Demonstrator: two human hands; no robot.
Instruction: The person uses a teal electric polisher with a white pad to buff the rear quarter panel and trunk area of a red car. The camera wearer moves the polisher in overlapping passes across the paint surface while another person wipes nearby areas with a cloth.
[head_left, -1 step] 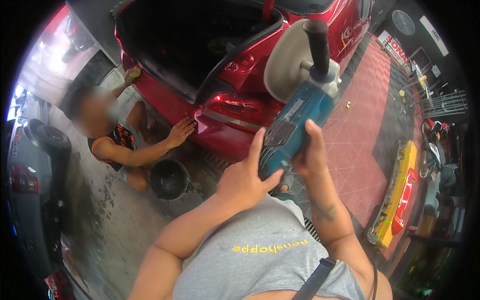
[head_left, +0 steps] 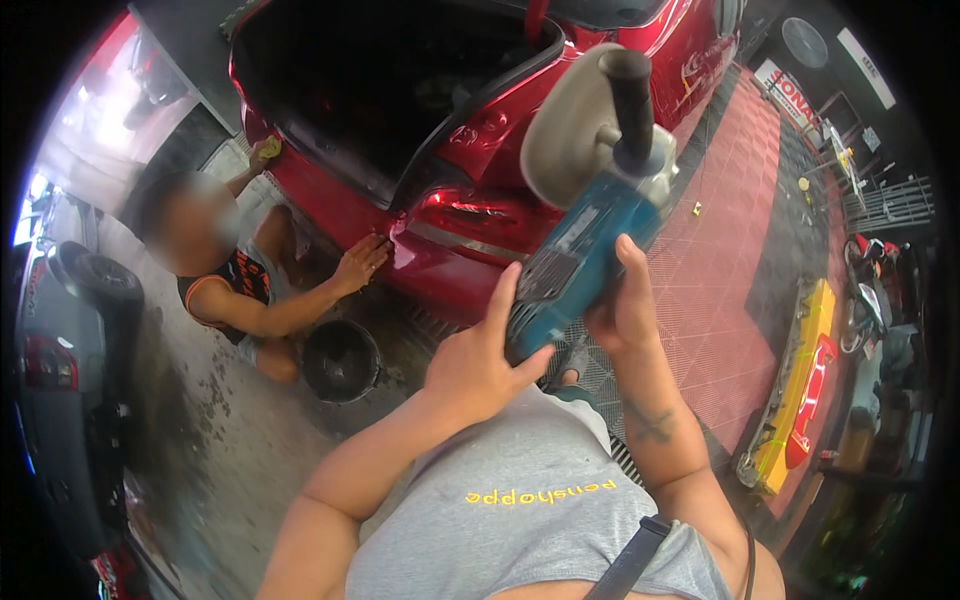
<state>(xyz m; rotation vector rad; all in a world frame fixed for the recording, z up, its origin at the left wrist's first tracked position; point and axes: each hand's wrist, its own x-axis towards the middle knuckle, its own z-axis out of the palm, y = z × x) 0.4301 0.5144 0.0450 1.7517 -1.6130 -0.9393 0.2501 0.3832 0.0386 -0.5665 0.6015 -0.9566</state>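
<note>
Both my hands hold a teal power polisher (head_left: 575, 255) up in front of my chest. Its pale round pad (head_left: 565, 130) is tilted, and a black side handle (head_left: 630, 105) juts out near it. My left hand (head_left: 480, 350) grips the lower left side of the body, forefinger and thumb along the casing. On the other side, my right hand (head_left: 622, 300) wraps round the body, thumb up and other fingers hidden behind it. Beyond the tool stands a red car (head_left: 450, 270) with its trunk open; the pad appears apart from the paint, though depth is hard to judge.
At left a person (head_left: 225, 270) crouches, one hand on the bumper, the other holding a yellow-green cloth (head_left: 268, 148). A black bucket (head_left: 340, 362) stands beside them. A dark grey vehicle (head_left: 70, 400) is at far left; a yellow-wrapped bumper (head_left: 795, 390) lies at right.
The polisher and my two hands have shifted slightly left. The side handle is a little lower in the picture. The crouching person's near hand has barely moved.
</note>
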